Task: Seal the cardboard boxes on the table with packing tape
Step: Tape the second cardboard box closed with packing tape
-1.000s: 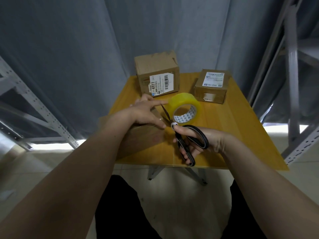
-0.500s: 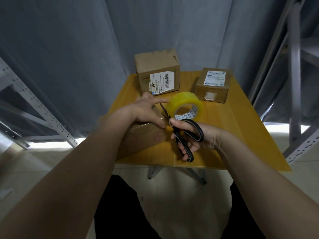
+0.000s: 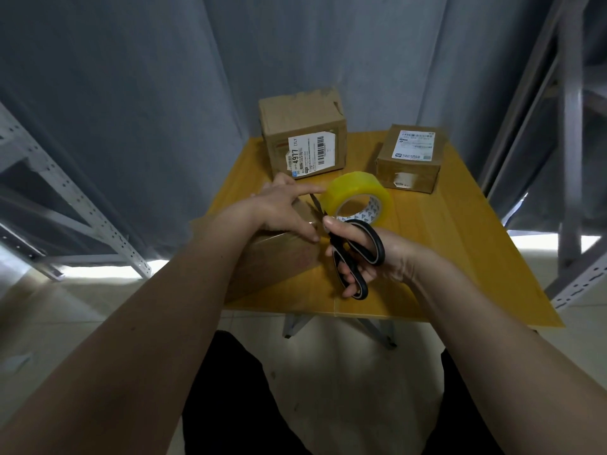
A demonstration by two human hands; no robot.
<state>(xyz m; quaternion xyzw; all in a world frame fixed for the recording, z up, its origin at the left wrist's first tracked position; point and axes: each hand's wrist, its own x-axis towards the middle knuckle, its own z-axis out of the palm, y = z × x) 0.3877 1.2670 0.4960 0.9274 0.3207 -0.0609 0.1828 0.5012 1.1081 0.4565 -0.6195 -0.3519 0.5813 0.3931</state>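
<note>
scissors [image 3: 353,247] crept up to the tape [image 3: 358,198] | right hand [image 3: 371,257] gripped them | left hand [image 3: 282,210] flat on box [image 3: 276,261] | cut looked imminent

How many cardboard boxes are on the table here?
3: near box under the left hand, barcode-labelled box at the back, smaller box back right. None seem hidden.

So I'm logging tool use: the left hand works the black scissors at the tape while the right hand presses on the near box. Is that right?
Not quite: the hands are swapped. The head view shows the right hand gripping the black scissors beside the tape roll, while the left hand presses on the near box.
</note>
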